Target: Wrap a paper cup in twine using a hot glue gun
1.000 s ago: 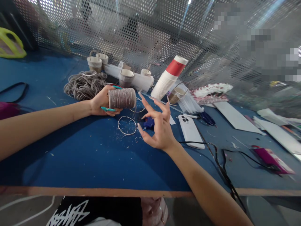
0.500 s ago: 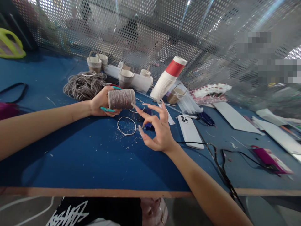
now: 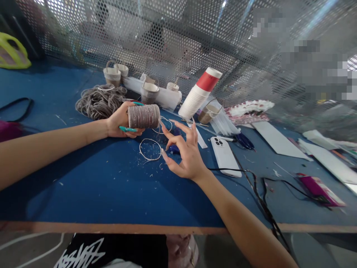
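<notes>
My left hand [image 3: 119,121] is wrapped around a cup covered in coils of grey-brown cord [image 3: 144,116], held on its side above the table. Long teal shapes lie along its fingertips, perhaps nails. A loose strand hangs from the cup's right end, beside the index finger of my right hand [image 3: 185,150]. That hand has its fingers spread, with long pale nails; no firm hold on the strand shows. Below the cup, a thin white ring [image 3: 150,160] lies on the table, close to my right thumb. Something dark blue [image 3: 174,149] is partly hidden behind the right hand.
Behind my left hand is a heap of grey cord [image 3: 95,102]. Small handled cups [image 3: 150,93] and a leaning stack of paper cups [image 3: 192,102] stand farther back. To the right are a white phone [image 3: 225,156], black cable [image 3: 259,197] and white boards [image 3: 280,141].
My right hand has shifted slightly, and its index finger has moved a little away from the cup's end. The loose strand shows more plainly. My left hand has barely moved.
</notes>
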Available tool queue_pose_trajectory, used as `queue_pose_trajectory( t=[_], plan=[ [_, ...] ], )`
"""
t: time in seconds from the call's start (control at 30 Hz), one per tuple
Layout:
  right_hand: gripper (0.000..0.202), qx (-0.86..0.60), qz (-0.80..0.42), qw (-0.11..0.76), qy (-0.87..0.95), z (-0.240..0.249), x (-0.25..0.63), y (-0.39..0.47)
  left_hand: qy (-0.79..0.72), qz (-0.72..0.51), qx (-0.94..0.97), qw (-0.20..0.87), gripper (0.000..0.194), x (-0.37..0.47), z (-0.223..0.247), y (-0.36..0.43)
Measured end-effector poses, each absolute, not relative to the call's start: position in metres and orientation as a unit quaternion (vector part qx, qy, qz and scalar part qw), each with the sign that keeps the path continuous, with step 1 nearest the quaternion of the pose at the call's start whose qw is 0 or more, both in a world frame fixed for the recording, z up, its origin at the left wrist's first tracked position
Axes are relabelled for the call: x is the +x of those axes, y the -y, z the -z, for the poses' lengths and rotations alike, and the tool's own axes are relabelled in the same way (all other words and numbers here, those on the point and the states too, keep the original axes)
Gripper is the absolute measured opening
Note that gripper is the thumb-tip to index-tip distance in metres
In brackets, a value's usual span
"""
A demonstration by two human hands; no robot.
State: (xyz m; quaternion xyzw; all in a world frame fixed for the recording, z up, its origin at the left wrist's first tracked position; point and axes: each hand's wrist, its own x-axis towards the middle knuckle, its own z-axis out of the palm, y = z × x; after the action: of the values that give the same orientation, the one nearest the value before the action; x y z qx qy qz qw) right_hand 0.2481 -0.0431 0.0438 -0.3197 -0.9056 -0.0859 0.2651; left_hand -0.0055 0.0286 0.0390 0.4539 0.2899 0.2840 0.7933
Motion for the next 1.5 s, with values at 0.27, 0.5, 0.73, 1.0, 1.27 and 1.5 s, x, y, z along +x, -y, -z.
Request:
queue_pose_trajectory(
  t=[0.27,0.5,0.73,1.0,1.27,1.5],
  plan=[
    [0.022,-0.280,0.130,0.318,0.897,-0.040,0.253,0.040,-0.289,-0.289,0.437,0.801,0.051,-0.007,-0.035,-0.030],
    [0.015,-0.286,0.158,0.354,0.876,-0.040,0.247,0.042,-0.281,-0.285,0.422,0.814,0.055,-0.007,-0.035,-0.031],
    [0.021,-0.332,0.155,0.235,0.900,-0.040,0.246,0.040,-0.270,-0.280,0.436,0.812,0.057,-0.008,-0.032,-0.033],
    [0.018,-0.274,0.197,0.262,0.904,-0.039,0.247,0.037,-0.254,-0.267,0.412,0.833,0.058,-0.009,-0.032,-0.033],
    [0.012,-0.297,0.215,0.298,0.881,-0.039,0.245,0.041,-0.237,-0.244,0.406,0.848,0.057,-0.011,-0.033,-0.034],
    [0.026,-0.319,0.166,0.240,0.902,-0.042,0.244,0.039,-0.230,-0.252,0.402,0.850,0.055,-0.011,-0.029,-0.035]
  ],
)
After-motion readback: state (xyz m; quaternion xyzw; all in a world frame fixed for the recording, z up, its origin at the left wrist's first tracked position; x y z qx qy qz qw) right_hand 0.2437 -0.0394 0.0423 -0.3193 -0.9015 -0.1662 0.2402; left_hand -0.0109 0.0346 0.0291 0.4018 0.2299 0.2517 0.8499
